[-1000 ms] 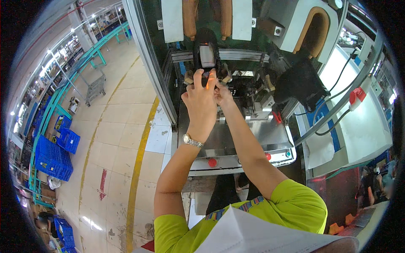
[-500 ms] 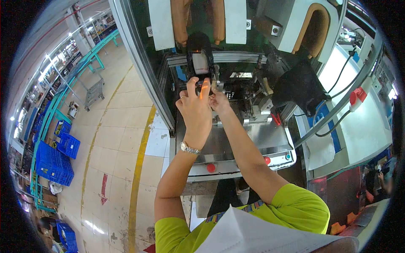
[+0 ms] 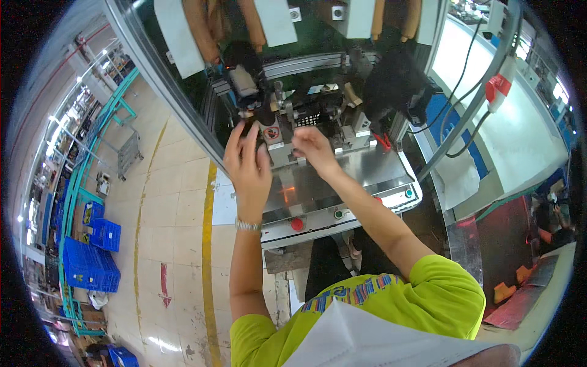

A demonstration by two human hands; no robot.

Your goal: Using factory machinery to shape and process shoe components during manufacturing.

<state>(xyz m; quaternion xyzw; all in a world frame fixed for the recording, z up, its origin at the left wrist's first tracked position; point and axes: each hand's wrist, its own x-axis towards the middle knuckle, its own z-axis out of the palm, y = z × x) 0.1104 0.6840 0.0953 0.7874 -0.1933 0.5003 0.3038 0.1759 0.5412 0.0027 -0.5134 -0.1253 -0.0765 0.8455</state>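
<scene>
My left hand, with a metal watch band at the wrist, is raised just in front of a black shoe-like piece with a pale patch. Its fingers are spread and slightly blurred; a dark part shows behind the fingertips, and I cannot tell whether they touch it. My right hand hovers apart from it, over the near side of the metal fixture. Those fingers are curled inward and blurred, with nothing visible in them. Another black shoe-like piece sits at the machine's right.
Brown curved pads on white blocks hang above. A steel plate and a front panel with a red button lie below my hands. A frame post stands at left, a red-and-white switch box at right. Blue crates stand by the aisle.
Both hands have drawn back from the left black piece and moved apart, the left hand's fingers spreading. The orange light mark now falls on the steel plate. The whole view has shifted.
</scene>
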